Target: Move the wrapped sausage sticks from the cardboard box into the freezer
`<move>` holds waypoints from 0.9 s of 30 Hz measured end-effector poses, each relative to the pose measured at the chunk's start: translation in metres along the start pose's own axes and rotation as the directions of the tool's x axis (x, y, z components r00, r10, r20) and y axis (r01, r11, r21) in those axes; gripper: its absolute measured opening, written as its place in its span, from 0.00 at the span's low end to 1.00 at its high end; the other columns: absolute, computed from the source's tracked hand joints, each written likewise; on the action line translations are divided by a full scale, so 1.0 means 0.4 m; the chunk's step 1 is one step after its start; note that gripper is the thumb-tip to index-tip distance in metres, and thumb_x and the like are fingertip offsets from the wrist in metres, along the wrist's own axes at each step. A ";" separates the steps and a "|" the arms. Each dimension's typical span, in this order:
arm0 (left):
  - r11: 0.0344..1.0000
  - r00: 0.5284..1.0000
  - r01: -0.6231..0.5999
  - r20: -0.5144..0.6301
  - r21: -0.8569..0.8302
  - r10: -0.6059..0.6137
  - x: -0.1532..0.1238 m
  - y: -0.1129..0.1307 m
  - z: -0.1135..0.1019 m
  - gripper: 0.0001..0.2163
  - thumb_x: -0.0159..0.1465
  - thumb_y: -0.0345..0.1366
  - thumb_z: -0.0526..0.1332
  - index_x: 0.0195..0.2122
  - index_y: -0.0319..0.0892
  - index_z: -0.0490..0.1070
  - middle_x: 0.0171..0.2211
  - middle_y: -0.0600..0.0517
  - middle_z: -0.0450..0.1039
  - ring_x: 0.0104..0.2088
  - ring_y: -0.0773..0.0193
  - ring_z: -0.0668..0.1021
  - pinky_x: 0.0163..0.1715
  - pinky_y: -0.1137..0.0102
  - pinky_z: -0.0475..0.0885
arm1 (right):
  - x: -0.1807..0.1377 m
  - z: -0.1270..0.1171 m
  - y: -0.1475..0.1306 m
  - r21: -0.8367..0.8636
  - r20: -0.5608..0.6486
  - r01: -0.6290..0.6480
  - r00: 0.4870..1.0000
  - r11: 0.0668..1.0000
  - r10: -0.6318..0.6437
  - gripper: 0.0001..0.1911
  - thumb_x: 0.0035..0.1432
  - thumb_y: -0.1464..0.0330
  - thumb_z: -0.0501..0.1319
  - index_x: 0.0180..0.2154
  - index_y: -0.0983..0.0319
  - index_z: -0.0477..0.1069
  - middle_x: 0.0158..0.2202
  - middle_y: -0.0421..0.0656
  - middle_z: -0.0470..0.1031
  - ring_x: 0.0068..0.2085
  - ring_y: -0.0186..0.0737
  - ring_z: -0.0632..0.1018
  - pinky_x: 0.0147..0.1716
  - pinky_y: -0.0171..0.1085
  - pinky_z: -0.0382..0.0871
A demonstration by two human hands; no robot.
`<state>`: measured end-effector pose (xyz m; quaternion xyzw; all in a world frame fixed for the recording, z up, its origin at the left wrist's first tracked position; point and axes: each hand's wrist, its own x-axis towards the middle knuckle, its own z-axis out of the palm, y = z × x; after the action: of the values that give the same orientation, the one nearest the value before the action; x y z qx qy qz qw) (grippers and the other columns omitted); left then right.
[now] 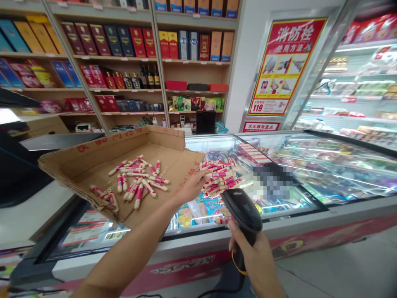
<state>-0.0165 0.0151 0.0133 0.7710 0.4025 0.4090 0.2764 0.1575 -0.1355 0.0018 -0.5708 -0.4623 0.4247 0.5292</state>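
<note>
My right hand (259, 258) is wrapped around the handle of a black barcode scanner (243, 209), which has a yellow trigger. The scanner's head tilts up and left, towards a pile of wrapped sausages (221, 186) in pink-and-cream wrappers on the freezer's glass top. At the left side of that pile, my left hand (192, 186) has its fingers closed on the end of one sausage (218, 175); its fingertips are partly hidden. More sausages (136, 180) lie scattered in a shallow, cut-open cardboard box (173, 163) beside my left arm.
The chest freezer (310, 217) holds packaged goods under glass. Beside the pile, a dark object (273, 182) is pixelated. A grey counter (18, 215) is at left. Behind are shelves (158, 93) of boxed bottles, a red fire-hydrant poster (287, 68) and a lit display fridge (353, 91).
</note>
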 end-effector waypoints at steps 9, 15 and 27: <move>0.993 0.999 -0.050 0.003 0.107 0.050 -0.018 -0.021 0.033 0.15 0.67 0.31 0.51 0.49 0.37 0.73 0.49 0.43 0.77 0.50 0.56 0.77 0.52 0.61 0.71 | 0.005 0.009 0.029 0.011 0.036 -0.049 0.998 0.999 0.049 0.22 0.52 0.51 0.65 0.34 0.65 0.77 0.14 0.37 0.69 0.19 0.38 0.70 0.21 0.35 0.65; 0.985 0.996 -0.068 -0.052 0.158 0.077 -0.024 -0.019 0.043 0.14 0.68 0.32 0.51 0.49 0.37 0.73 0.49 0.42 0.76 0.50 0.56 0.77 0.51 0.63 0.72 | 0.005 0.014 0.031 0.021 0.023 -0.038 0.999 0.999 0.038 0.22 0.53 0.51 0.65 0.34 0.66 0.77 0.15 0.37 0.69 0.19 0.37 0.71 0.22 0.34 0.67; 0.968 0.993 -0.103 -0.041 0.230 0.115 -0.033 -0.018 0.049 0.15 0.68 0.31 0.51 0.51 0.40 0.73 0.49 0.45 0.77 0.50 0.58 0.77 0.51 0.64 0.72 | 0.019 0.030 0.050 0.047 0.002 -0.033 0.999 0.998 0.033 0.20 0.53 0.51 0.65 0.25 0.61 0.70 0.14 0.37 0.69 0.18 0.37 0.72 0.21 0.35 0.66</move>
<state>-0.0070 0.0058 -0.0075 0.8072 0.4109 0.3953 0.1528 0.1488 -0.1256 -0.0190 -0.5656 -0.4431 0.4446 0.5349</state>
